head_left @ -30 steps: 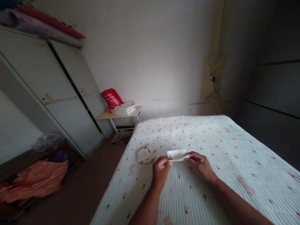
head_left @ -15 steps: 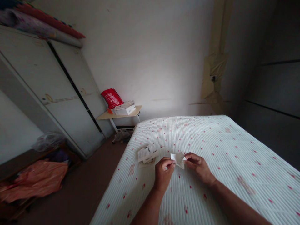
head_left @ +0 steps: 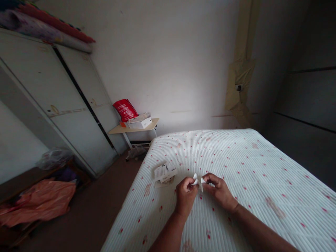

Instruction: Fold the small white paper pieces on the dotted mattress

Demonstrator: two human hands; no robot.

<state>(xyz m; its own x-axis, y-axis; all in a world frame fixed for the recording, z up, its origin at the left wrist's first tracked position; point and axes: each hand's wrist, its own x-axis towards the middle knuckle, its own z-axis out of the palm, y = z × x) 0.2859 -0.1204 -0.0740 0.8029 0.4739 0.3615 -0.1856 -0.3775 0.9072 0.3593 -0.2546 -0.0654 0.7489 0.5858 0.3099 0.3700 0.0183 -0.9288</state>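
My left hand (head_left: 185, 195) is closed, thumb and fingers pinching a small white piece of paper (head_left: 195, 179) just above the bed. Opposite it, my right hand (head_left: 221, 192) also pinches white paper at its fingertips. The paper is bent, with edges standing up in the narrow gap between the hands; whether it is one piece or two I cannot tell. To the left of my left hand, a loose pile of printed papers (head_left: 165, 172) lies on the bed.
The hands are over a bed (head_left: 210, 154) with a white ribbed, red-dotted cover. Behind its left corner, a small table (head_left: 118, 130) carries a red bag (head_left: 125, 110) and a white box (head_left: 141, 122). A wardrobe (head_left: 76, 94) and orange cloth (head_left: 42, 201) are at left.
The paper was spread flat between my hands; now it is bent and narrower. My hands have come closer together and turned slightly inward.
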